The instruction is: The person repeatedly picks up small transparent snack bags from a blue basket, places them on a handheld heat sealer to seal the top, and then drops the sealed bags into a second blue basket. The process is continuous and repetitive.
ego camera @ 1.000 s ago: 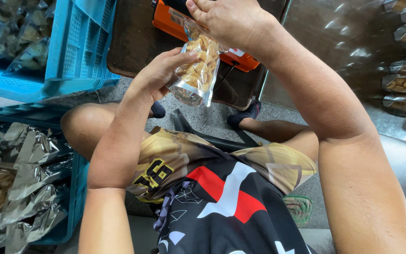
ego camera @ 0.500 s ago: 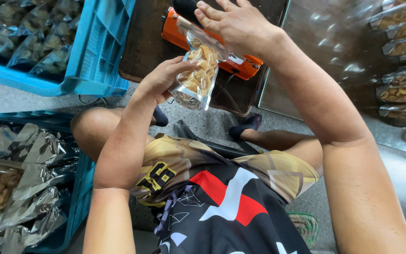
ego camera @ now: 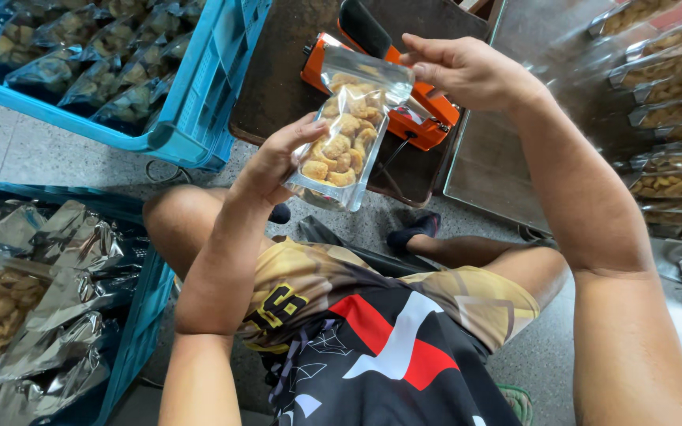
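The clear snack bag (ego camera: 346, 134) now sits lower and more to the middle than it did a moment ago, and it stands more upright. The left hand (ego camera: 278, 162) holds it by the side near the bottom, grip closed on the bag. The right hand (ego camera: 467, 72) has slid to the top corner and pinches the open edge there (the top looks flat and empty, the snacks sit low). So the bag looks lined up over the orange sealer (ego camera: 392, 91), just in front of its black handle (ego camera: 365, 30).

Close by on the left, a blue crate (ego camera: 140, 315) holds shiny bags of snacks (ego camera: 9, 315). Farther off, a second blue crate (ego camera: 199, 118) holds more filled bags (ego camera: 96, 71). The sealer sits on a dark desk (ego camera: 278, 87). On the right, a metal tray (ego camera: 507, 166) has rows of bags (ego camera: 676, 118) along it. Nothing lies between the bag and the sealer
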